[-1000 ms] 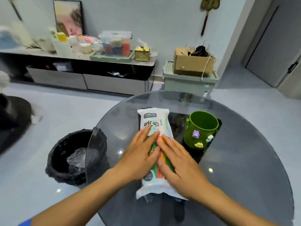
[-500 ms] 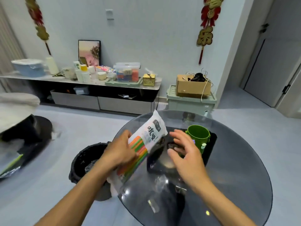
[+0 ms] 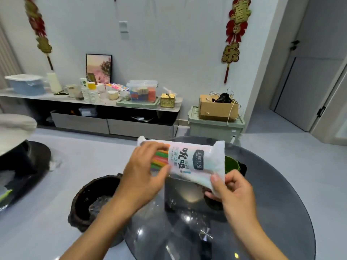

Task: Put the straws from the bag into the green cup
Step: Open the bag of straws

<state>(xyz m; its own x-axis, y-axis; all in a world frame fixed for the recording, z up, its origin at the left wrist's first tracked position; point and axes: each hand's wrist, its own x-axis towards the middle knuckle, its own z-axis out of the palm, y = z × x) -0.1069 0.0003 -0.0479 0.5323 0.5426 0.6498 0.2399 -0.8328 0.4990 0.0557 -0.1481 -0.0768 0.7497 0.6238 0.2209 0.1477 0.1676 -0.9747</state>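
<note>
Lifted off the counter now, the bag lies sideways in the air. I see my left hand clamped on its straws end, right hand pinching the corner, cup behind.

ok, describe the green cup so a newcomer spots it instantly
Find the round dark glass table in the foreground. At its far side, just behind the white straw bag held up in both hands, the green cup peeks out. It is the only green thing on the table.

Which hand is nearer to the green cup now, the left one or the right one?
Right. The right hand pinches the bag corner just below the green cup; the left hand holds the bag's far end, well to the cup's left.
</note>
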